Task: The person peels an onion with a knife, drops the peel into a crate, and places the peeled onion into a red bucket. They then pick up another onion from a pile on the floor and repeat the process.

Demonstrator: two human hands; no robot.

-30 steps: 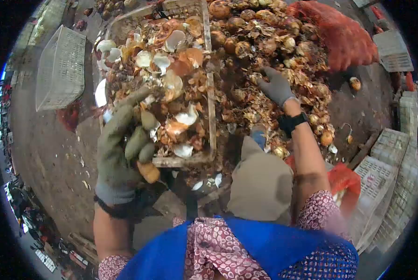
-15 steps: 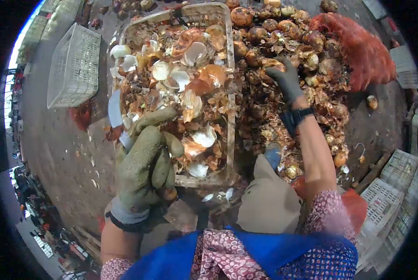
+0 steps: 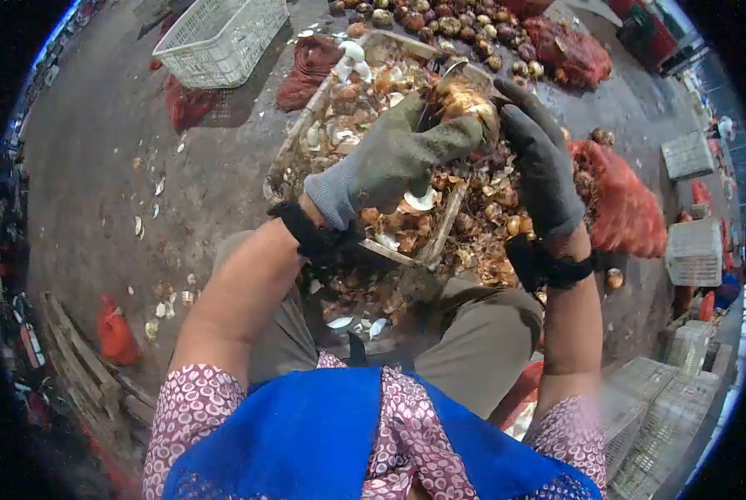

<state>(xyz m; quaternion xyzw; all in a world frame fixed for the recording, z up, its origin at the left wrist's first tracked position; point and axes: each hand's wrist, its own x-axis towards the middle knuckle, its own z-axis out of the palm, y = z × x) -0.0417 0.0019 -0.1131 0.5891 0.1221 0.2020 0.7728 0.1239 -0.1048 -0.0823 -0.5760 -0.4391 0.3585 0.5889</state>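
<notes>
Both gloved hands are raised over a crate [image 3: 452,221] full of onion skins. Between them is a brown onion [image 3: 465,98] with loose, papery skin. My left hand [image 3: 394,158] is closed at the onion's left and lower side, its fingers partly curled. My right hand [image 3: 541,158] holds the onion from the right, with long fingers along its side and its thumb hidden. A thin, curved, shiny edge shows at the onion's top; I cannot make out what it is. Peeled skins and onions [image 3: 506,208] lie right of the crate.
A white plastic crate [image 3: 223,54] stands at the upper left, near red net bags [image 3: 310,71]. Many onions [image 3: 448,25] lie at the top. A full red net bag [image 3: 619,200] is at the right, with more crates [image 3: 694,254] beyond. Wooden planks [image 3: 81,358] lie at lower left.
The view has shifted. My right hand has left the onion pile with an onion and come beside my left hand. My left hand has risen from the crate's near left side to the onion.
</notes>
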